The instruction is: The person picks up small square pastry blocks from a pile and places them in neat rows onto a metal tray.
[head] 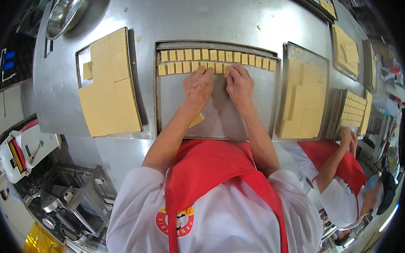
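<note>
A metal baking tray (176,101) lies before me with two rows of small rectangular dough pieces (188,54) along its far side. My left hand (199,85) has its fingertips on pieces in the nearer row. At the right end of that row, my right hand (240,82) pinches a dough piece (226,69) between thumb and fingers. Whether the left fingers grip a piece or only touch it, I cannot tell. A loose dough piece (197,120) lies on the tray beside my left forearm.
Trays of sheeted dough stand at left (110,102) and right (308,107) on the steel table (200,14). A steel bowl (66,13) sits at the far left. At the right, a co-worker's hands (348,138) are by stacked trays (337,113) with cut pieces.
</note>
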`<move>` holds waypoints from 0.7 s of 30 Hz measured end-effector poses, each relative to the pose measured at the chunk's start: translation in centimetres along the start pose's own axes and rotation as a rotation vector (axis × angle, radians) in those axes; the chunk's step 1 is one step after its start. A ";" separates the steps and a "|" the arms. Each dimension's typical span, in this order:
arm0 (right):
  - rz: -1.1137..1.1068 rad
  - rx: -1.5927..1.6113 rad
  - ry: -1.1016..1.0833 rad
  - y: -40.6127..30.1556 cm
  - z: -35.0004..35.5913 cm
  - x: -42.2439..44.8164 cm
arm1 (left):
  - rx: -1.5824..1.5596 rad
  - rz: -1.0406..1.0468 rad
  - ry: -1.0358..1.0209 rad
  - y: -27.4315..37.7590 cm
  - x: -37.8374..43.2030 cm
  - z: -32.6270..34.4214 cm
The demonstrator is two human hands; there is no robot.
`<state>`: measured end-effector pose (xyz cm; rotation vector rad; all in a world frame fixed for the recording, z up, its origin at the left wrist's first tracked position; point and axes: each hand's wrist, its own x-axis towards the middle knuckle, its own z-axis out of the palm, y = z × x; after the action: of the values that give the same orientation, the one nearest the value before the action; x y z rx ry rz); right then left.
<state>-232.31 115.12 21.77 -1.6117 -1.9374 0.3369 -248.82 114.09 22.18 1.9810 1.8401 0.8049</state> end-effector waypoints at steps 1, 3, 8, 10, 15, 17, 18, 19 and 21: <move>-0.003 0.002 0.001 0.0 0.0 0.0 | -0.011 0.018 -0.001 -0.1 0.1 -0.1; 0.011 0.006 -0.004 -0.1 0.0 0.1 | -0.020 0.040 0.001 -0.1 0.2 -0.2; 0.007 0.016 0.003 -0.1 -0.1 -0.2 | -0.004 0.017 0.031 -0.2 -0.2 -0.7; 0.011 0.020 0.009 0.0 -0.1 -0.3 | 0.048 -0.018 -0.007 -0.6 -0.5 -1.2; 0.015 0.006 -0.043 0.4 -0.3 -0.2 | 0.032 0.010 0.081 -1.1 -0.5 -1.2; 0.001 0.014 -0.034 0.5 -0.3 -0.2 | 0.051 0.006 0.078 -1.1 -0.4 -0.9; 0.014 0.020 -0.027 0.6 -0.2 -0.1 | 0.052 0.012 0.090 -1.1 -0.5 -0.8; -0.003 0.021 -0.023 0.7 -0.2 -0.1 | 0.058 0.005 0.112 -1.2 -0.6 -0.7; 0.020 0.043 -0.008 0.8 -0.1 -0.1 | 0.064 0.000 0.140 -1.3 -0.8 -0.3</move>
<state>-231.62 115.17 21.34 -1.6055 -1.9087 0.3910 -250.06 113.44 21.49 2.0098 1.9669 0.9172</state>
